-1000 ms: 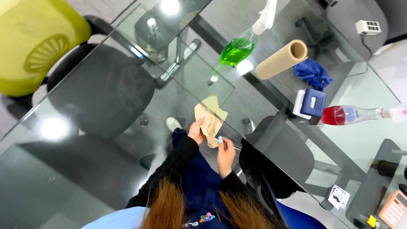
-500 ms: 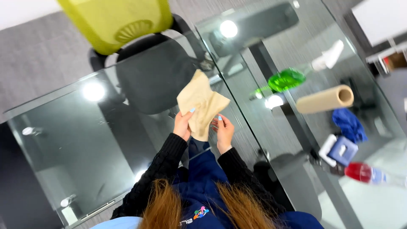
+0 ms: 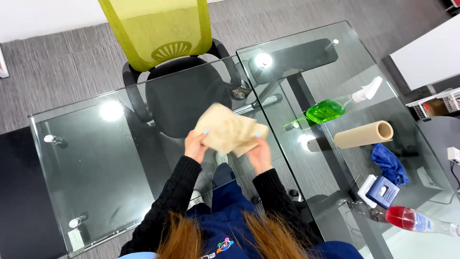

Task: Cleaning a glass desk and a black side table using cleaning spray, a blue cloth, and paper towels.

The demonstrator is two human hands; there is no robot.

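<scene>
A crumpled tan paper towel hangs a little above the glass table, stretched between both my hands. My left hand pinches its left edge. Its right edge is gripped by my right hand. Both arms wear black knitted sleeves. The towel looks motion-blurred.
To the right on a second glass table lie a spray bottle of green liquid, a tan paper roll, a blue cloth, a blue and white block and a red-liquid bottle. A lime-green office chair stands across the table.
The view has swung left and up over the table. My hands have spread apart and pulled the paper towel out flatter, moving it forward over the glass.
</scene>
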